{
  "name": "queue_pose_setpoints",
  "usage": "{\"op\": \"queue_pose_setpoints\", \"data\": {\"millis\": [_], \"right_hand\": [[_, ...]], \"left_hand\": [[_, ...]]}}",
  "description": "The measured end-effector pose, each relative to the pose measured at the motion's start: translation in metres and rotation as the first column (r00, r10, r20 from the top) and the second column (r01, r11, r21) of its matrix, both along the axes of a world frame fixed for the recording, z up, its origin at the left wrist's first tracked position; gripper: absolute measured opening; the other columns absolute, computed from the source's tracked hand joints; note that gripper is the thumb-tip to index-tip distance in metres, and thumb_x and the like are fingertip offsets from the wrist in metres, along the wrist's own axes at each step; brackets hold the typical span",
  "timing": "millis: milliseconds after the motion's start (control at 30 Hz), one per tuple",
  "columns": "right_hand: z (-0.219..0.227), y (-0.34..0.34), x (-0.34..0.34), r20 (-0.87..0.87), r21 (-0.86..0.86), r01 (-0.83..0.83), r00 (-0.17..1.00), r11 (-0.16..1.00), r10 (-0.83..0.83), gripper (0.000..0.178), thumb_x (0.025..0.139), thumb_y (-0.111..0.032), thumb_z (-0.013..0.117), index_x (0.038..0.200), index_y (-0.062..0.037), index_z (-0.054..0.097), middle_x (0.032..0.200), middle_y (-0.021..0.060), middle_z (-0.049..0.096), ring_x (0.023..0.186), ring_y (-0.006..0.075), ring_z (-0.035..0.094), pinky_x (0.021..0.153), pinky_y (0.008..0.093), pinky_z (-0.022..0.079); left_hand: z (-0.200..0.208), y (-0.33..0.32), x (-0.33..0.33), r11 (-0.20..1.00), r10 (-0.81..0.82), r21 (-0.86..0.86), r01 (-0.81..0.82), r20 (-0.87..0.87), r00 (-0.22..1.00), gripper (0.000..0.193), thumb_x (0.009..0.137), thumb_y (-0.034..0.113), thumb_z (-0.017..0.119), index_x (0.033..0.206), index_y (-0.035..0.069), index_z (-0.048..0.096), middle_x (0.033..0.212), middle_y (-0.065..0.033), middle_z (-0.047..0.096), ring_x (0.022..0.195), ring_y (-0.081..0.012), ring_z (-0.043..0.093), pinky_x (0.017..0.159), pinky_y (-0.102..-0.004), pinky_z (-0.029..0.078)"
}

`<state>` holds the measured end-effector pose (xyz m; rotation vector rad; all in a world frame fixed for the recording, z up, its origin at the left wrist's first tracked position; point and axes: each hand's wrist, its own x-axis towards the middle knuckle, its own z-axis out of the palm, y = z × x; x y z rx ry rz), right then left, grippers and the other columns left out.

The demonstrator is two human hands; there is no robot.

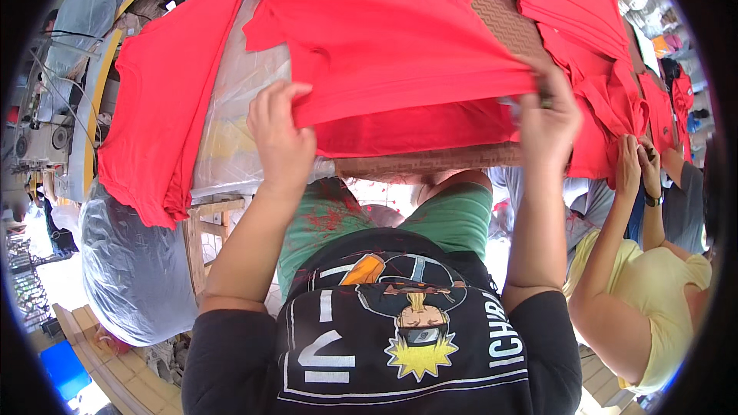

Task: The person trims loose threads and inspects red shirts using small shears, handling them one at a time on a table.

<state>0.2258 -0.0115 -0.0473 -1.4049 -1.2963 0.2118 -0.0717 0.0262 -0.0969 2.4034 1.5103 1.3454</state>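
A red shirt is spread across the table in front of me, its hem raised so that the inside of the lower layer shows. At the left end of the hem, my left hand pinches the cloth between thumb and fingers. My right hand grips the other end of the hem and is smeared by motion. Something small and dark shows by its fingers, too blurred to name.
A stack of red garments hangs over the table's left edge, beside clear plastic sheeting. More red garments lie at the far right. A co-worker in a yellow shirt handles red cloth at right. A plastic-wrapped bundle stands lower left.
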Motion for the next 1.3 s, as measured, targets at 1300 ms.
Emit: {"op": "queue_pose_setpoints", "data": {"millis": [1300], "right_hand": [[-0.061, 0.025, -0.041, -0.315, -0.402, -0.375, 0.913, 0.835, 0.258, 0.03, 0.085, -0.012, 0.071, 0.112, -0.0025, 0.062, 0.087, 0.0026, 0.061, 0.082, 0.0116, 0.057, 0.077, 0.0259, 0.048]], "left_hand": [[-0.009, 0.014, 0.067, 0.833, -0.249, -0.491, 0.257, 0.084, 0.965, 0.031, 0.078, 0.016, 0.075, 0.104, 0.002, 0.065, 0.107, -0.0105, 0.063, 0.084, -0.0237, 0.065, 0.076, -0.0334, 0.053]]}}
